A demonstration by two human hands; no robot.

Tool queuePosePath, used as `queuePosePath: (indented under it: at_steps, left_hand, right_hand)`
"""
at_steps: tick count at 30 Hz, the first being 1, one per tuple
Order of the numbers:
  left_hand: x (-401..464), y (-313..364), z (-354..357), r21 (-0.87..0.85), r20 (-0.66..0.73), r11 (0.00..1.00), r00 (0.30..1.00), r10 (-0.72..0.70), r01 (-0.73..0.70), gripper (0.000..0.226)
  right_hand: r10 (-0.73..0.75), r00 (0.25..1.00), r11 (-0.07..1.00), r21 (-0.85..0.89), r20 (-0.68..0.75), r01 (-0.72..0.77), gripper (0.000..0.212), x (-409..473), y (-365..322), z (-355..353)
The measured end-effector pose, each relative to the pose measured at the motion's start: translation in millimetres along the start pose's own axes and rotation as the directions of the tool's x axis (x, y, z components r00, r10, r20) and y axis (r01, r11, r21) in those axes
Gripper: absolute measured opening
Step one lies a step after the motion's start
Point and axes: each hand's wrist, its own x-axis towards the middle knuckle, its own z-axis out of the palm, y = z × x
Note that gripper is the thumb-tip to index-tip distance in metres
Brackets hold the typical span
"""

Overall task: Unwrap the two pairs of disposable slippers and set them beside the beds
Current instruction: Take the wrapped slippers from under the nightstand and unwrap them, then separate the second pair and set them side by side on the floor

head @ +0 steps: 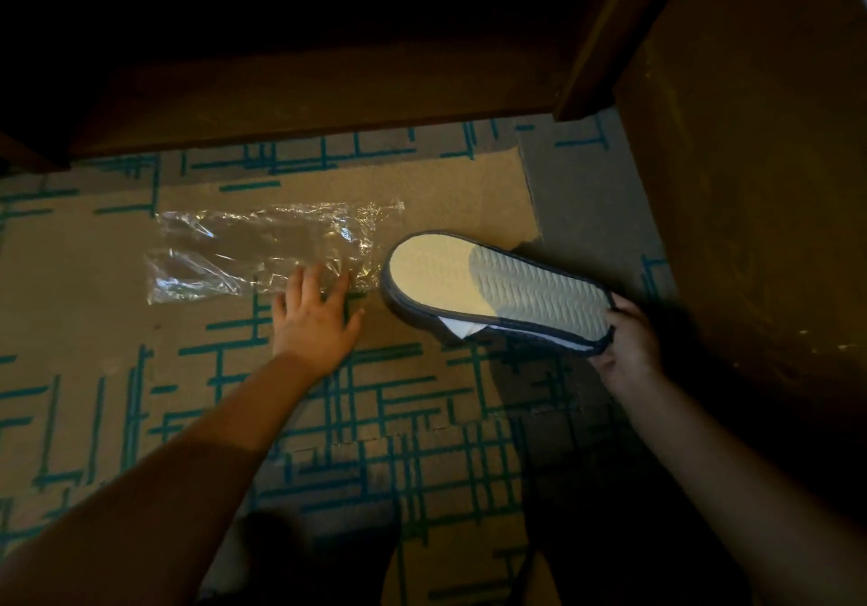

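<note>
Head cam, looking down at the floor in dim, warm light.

My left hand is flat on the tan carpet with teal line pattern, palm down, fingers spread. The fingertips touch the near edge of the empty clear crinkled plastic wrapper. The wrapper lies flat on the carpet, long side running left-right, w/ nothing inside it that I can see.

My right hand grips the stacked pair of pale disposable slippers with dark grey trim at one end — thumb on the upper side by the sole's edge, the other fingers curled underneath. The pair is out of the wrapper, just right of it and apart from it. The top slipper is sole-up: pale, wavy ribbed tread, half lit and half in shadow. The 2nd slipper shows as white edges peeking out under the first. The end away from my hand points left twd the wrapper; can't tell if that end rests on the carpet or is held just above it.

Behind, a dark brown wooden furniture base runs across the top of the frame — the space above it is black. At right stands a tall brown panel, close to my right hand. My own shadow falls over the carpet at bottom centre.
</note>
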Motion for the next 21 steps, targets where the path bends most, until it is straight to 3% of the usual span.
queuePosePath:
  at_steps: [4, 6, 9, 11, 14, 16, 18, 20, 21]
  left_hand:
    - [17.5, -9.4, -10.3, -0.203, 0.119, 0.977, 0.988, 0.096, -0.070, 0.071]
    - [25.3, -11.2, -21.7, -0.300, 0.113, 0.948, 0.983, 0.146, -0.106, 0.073]
    - [32.3, -4.9, -39.9, -0.332, -0.001, 0.907, 0.961, 0.276, -0.260, 0.066]
    - [32.7, 6.0, -48.0, -0.248, -0.130, 0.893, 0.927, 0.353, -0.375, 0.064]
    - [20.9, 28.6, -52.4, -0.263, -0.295, 0.892, 0.911, 0.288, -0.367, 0.064]
    - [5.4, 41.4, -44.7, -0.288, -0.213, 0.880, 0.922, 0.324, -0.377, 0.074]
    - [-12.7, 49.2, -24.3, -0.125, -0.023, 0.873, 0.881, 0.473, -0.472, 0.087]
    - [-26.7, 49.7, -2.0, 0.027, 0.181, 0.864, 0.852, 0.491, -0.503, 0.091]
    - [-30.8, 48.3, 7.3, 0.089, 0.218, 0.864, 0.856, 0.469, -0.496, 0.089]
  right_hand:
    - [-0.011, 0.999, 1.000, 0.011, 0.050, 0.010, 0.038, -2.2, 5.5, 1.8]
    - [-0.008, 0.998, 1.000, -0.022, 0.065, 0.010, 0.037, -2.6, 9.2, 0.5]
    - [-0.001, 0.995, 0.994, -0.112, 0.095, 0.011, 0.036, -4.1, 15.6, -2.2]
    - [0.009, 0.994, 0.991, -0.134, 0.111, 0.006, 0.034, -6.0, 19.2, -1.1]
    - [0.029, 0.992, 0.987, -0.160, 0.125, -0.009, 0.029, -9.8, 20.8, 4.4]
    - [0.054, 0.988, 0.982, -0.187, 0.147, -0.025, 0.027, -11.9, 21.3, 7.6]
    - [0.058, 0.982, 0.980, -0.199, 0.177, -0.022, 0.028, -13.3, 23.1, 10.1]
    - [0.052, 0.981, 0.977, -0.215, 0.189, -0.010, 0.029, -15.0, 25.1, 11.9]
    - [0.040, 0.982, 0.968, -0.251, 0.187, 0.008, 0.028, -15.4, 26.7, 12.3]
